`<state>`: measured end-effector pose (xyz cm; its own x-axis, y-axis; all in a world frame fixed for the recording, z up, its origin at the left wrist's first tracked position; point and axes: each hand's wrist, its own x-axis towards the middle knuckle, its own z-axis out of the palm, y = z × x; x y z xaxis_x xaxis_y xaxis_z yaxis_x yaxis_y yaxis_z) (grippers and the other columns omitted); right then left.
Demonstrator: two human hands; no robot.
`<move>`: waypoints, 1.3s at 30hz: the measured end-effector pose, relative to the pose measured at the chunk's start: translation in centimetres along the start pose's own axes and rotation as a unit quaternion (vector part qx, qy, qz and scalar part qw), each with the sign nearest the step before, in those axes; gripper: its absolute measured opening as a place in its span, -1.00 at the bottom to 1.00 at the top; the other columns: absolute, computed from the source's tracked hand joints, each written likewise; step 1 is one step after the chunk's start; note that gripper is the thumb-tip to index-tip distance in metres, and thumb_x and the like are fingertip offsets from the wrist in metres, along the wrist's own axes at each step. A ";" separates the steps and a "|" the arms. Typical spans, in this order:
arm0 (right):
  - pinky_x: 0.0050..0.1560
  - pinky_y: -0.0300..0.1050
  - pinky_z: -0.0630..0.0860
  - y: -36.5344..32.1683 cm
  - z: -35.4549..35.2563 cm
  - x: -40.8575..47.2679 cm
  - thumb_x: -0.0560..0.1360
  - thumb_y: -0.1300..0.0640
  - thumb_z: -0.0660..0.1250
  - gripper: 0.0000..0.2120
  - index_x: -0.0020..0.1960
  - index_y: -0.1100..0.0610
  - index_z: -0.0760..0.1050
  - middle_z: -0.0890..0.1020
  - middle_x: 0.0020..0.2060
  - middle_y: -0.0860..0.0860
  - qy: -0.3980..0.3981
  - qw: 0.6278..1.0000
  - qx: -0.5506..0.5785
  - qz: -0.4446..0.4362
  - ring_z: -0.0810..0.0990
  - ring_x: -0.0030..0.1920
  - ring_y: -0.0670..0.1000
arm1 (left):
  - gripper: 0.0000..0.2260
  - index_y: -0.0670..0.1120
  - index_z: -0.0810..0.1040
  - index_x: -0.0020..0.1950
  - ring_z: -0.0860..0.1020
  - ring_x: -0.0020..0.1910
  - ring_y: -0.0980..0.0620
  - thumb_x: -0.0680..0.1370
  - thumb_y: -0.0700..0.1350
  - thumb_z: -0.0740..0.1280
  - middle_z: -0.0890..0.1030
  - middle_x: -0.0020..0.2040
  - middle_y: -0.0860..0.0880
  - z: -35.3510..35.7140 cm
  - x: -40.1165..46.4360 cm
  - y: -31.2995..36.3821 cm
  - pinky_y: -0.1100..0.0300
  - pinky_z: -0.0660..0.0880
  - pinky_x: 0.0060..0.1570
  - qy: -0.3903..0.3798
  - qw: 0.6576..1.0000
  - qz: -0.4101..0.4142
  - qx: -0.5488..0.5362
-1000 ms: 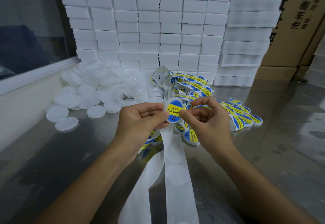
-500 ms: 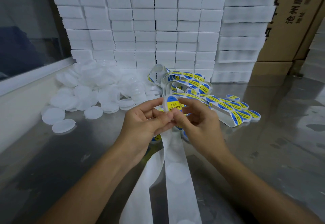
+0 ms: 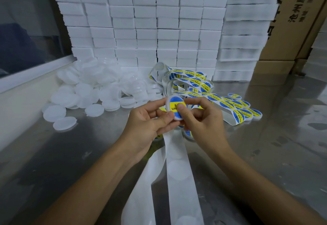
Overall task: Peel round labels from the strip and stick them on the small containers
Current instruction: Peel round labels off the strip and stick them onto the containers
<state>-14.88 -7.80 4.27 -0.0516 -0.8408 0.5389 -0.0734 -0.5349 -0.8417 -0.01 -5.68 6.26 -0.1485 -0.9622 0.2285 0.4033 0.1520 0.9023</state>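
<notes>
My left hand (image 3: 148, 118) grips the small container (image 3: 174, 109) while my right hand (image 3: 200, 117) thumbs its label (image 3: 175, 103) flat; uneven pressure could wrinkle it.

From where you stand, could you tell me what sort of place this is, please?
Probably a small packing or labelling workshop: stacked white boxes line the back of a steel table, brown shipping cartons stand behind, and a pile of unlabelled white containers waits beside a label strip.

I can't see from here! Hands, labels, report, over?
Left hand grips container. Right hand thumb presses label down. Nothing blocking.
</notes>
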 end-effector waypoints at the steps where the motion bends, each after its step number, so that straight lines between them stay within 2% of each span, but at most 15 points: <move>1: -0.44 -0.15 0.48 -0.1 0.1 -0.1 0.37 -0.11 0.47 -0.68 -0.03 0.08 0.52 0.60 -0.48 0.10 0.007 1.000 -0.009 0.003 0.53 -0.49 0.01 | -0.65 -0.08 0.62 0.08 0.70 -0.16 -0.06 0.31 -0.26 0.41 0.67 -0.29 -0.06 0.0 0.0 -0.1 0.21 0.61 -0.14 -0.002 1.000 0.004 0.005; 3: -0.42 -0.05 0.45 -0.1 0.0 -0.2 0.24 -0.28 0.46 -0.54 -0.07 0.03 0.50 0.55 -0.49 0.15 0.027 0.999 -0.036 0.002 0.49 -0.49 0.13 | -0.68 -0.05 0.66 0.03 0.70 -0.18 -0.06 0.30 -0.25 0.42 0.66 -0.30 -0.07 0.1 -0.1 -0.2 0.19 0.61 -0.15 -0.003 1.000 0.012 0.018; 6: -0.41 -0.07 0.44 -0.1 -0.2 -0.2 0.21 -0.33 0.46 -0.51 -0.16 0.04 0.46 0.56 -0.45 0.15 0.061 0.996 -0.063 -0.001 0.50 -0.47 0.14 | -0.69 -0.03 0.70 0.01 0.69 -0.18 -0.08 0.30 -0.24 0.44 0.60 -0.31 -0.08 0.1 -0.1 -0.2 0.16 0.62 -0.12 -0.010 0.999 0.019 0.043; 8: -0.39 -0.03 0.46 0.1 -0.2 0.0 0.33 -0.21 0.48 -0.60 -0.20 0.09 0.44 0.59 -0.41 0.19 0.062 0.997 -0.050 0.002 0.53 -0.44 0.20 | -0.69 0.01 0.72 -0.01 0.70 -0.17 -0.08 0.31 -0.25 0.44 0.61 -0.28 -0.09 0.1 -0.1 -0.2 0.17 0.61 -0.12 -0.019 0.998 0.018 0.056; 12: -0.43 -0.14 0.44 0.5 -0.3 0.2 0.55 0.10 0.37 -0.76 -0.21 0.19 0.44 0.63 -0.41 0.14 0.047 0.998 -0.040 -0.005 0.53 -0.50 0.00 | -0.71 0.01 0.73 -0.04 0.70 -0.08 -0.14 0.30 -0.24 0.45 0.65 -0.10 -0.25 0.4 -0.2 0.0 0.18 0.62 -0.14 -0.012 0.999 0.013 0.045; 15: -0.44 -0.08 0.44 0.7 -0.5 0.0 0.50 -0.05 0.41 -0.80 -0.15 0.04 0.47 0.59 -0.46 0.10 0.032 0.998 -0.056 -0.008 0.51 -0.50 0.11 | -0.71 -0.01 0.72 -0.02 0.70 -0.12 -0.12 0.35 -0.31 0.44 0.59 -0.17 -0.24 0.4 -0.2 -0.1 0.19 0.61 -0.15 -0.005 0.998 0.013 0.058; 17: -0.41 -0.01 0.42 0.8 -0.4 -0.2 0.39 -0.24 0.43 -0.70 -0.12 -0.05 0.47 0.50 -0.49 0.12 0.030 0.997 -0.074 -0.009 0.46 -0.46 0.20 | -0.69 -0.09 0.67 0.09 0.69 -0.16 -0.08 0.43 -0.40 0.39 0.52 -0.24 -0.21 0.5 -0.3 -0.4 0.18 0.62 -0.14 -0.008 0.997 0.017 0.079; 20: -0.44 0.01 0.40 0.8 -0.3 -0.2 0.32 -0.35 0.40 -0.57 -0.18 -0.01 0.45 0.47 -0.52 0.14 0.042 0.995 -0.094 0.005 0.41 -0.49 0.17 | -0.67 -0.18 0.60 0.18 0.65 -0.19 -0.05 0.48 -0.44 0.34 0.49 -0.30 -0.12 0.7 -0.5 -0.7 0.18 0.62 -0.13 -0.009 0.993 0.024 0.113; 22: -0.43 0.09 0.49 0.9 -0.5 0.0 0.41 -0.27 0.41 -0.60 -0.22 0.06 0.45 0.55 -0.49 0.15 0.045 0.995 -0.083 0.015 0.52 -0.47 0.22 | -0.67 -0.17 0.60 0.19 0.68 -0.18 -0.04 0.50 -0.44 0.32 0.50 -0.34 -0.09 0.7 -0.5 -0.6 0.20 0.61 -0.14 -0.007 0.991 0.025 0.129; 25: -0.51 -0.13 0.47 1.0 -0.8 0.3 0.54 -0.02 0.33 -0.74 -0.23 0.11 0.44 0.62 -0.48 0.04 0.034 0.997 -0.068 0.003 0.55 -0.53 0.04 | -0.69 -0.21 0.58 0.21 0.70 -0.12 -0.11 0.51 -0.42 0.32 0.55 -0.12 -0.37 0.7 -0.4 -0.4 0.22 0.61 -0.16 0.011 0.992 0.021 0.125; 28: -0.46 -0.22 0.47 0.8 -0.8 0.2 0.57 0.17 0.33 -0.94 -0.06 0.04 0.54 0.63 -0.45 0.01 -0.009 0.999 -0.046 -0.014 0.55 -0.50 -0.04 | -0.73 -0.10 0.63 0.03 0.71 -0.19 -0.07 0.51 -0.43 0.32 0.58 -0.31 -0.09 0.7 -0.2 -0.3 0.25 0.61 -0.22 0.040 0.994 0.029 0.103; 31: -0.30 0.03 0.59 0.4 -0.7 0.2 0.49 0.23 0.44 -0.76 0.14 0.09 0.56 0.65 -0.27 0.20 -0.053 0.998 -0.028 -0.018 0.61 -0.32 0.20 | -0.74 -0.07 0.63 -0.03 0.70 -0.25 -0.06 0.52 -0.42 0.32 0.68 -0.26 -0.01 0.2 0.0 -0.1 0.25 0.60 -0.26 0.078 0.993 0.029 0.087; 33: -0.30 -0.04 0.61 0.0 -0.7 0.4 0.43 0.25 0.49 -0.73 0.09 0.13 0.56 0.66 -0.21 0.23 -0.059 0.998 0.002 -0.001 0.65 -0.30 0.16 | -0.76 -0.08 0.64 -0.01 0.70 -0.21 -0.06 0.53 -0.40 0.31 0.71 -0.14 -0.06 -0.1 0.1 0.1 0.24 0.61 -0.26 0.086 0.991 0.031 0.096; 36: -0.40 -0.27 0.52 -0.6 -1.1 0.8 0.37 0.20 0.49 -0.81 -0.09 0.24 0.54 0.68 -0.33 0.15 -0.051 0.996 0.057 0.036 0.63 -0.42 -0.03 | -0.76 -0.02 0.66 -0.04 0.70 -0.20 -0.02 0.53 -0.35 0.33 0.72 -0.15 -0.02 -0.2 0.1 0.2 0.24 0.60 -0.28 0.084 0.987 0.041 0.130; 39: -0.51 -0.28 0.46 -0.8 -1.3 0.8 0.35 0.07 0.47 -0.69 -0.25 0.31 0.47 0.65 -0.43 0.16 -0.021 0.998 0.056 0.034 0.54 -0.55 -0.05 | -0.77 0.00 0.67 -0.06 0.70 -0.20 0.00 0.52 -0.33 0.36 0.72 -0.16 -0.03 0.0 -0.1 0.2 0.22 0.61 -0.30 0.066 0.984 0.049 0.157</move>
<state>-16.19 -7.97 5.42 -0.0115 -0.8773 0.4798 0.0410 -0.4798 -0.8764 0.07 -5.55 6.48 0.0036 -0.9572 0.2893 0.1081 0.2880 0.9515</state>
